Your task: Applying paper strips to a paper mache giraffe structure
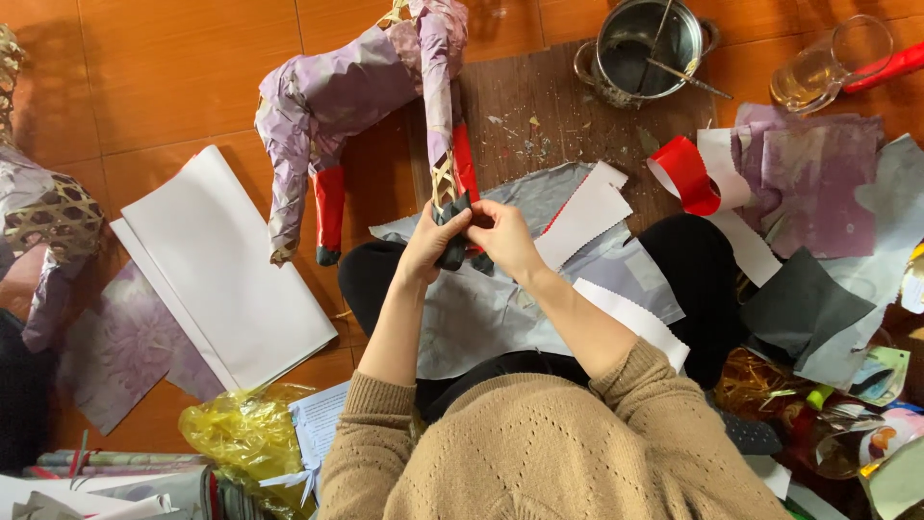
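Two hands are seen from the head view, brought together just above the lap, at the lower end of one leg of a paper-covered animal figure. The left hand is closed around the dark paper foot of that leg, with the fingers wrapped over it from the left. The right hand is pinched shut on the same foot from the right, its fingertips meeting the left hand's on the dark wrap. Neither hand is nearer than the other; both touch the foot.

The held leg is laid with its long axis running almost straight away from the person, from the foot at the hands up to the purple body at the top of the picture. A red band and a patch of bare woven frame are seen just above the grip. A second leg, also banded red and tipped dark, hangs free to the left, well apart from the hands.

Grey paper is spread across the lap beneath the hands, with white strips lying on it. White sheets are laid on the floor to the left, a metal pot stands at the far edge, a curl of red tape lies to the right, and a yellow plastic bag is bunched near the left elbow.
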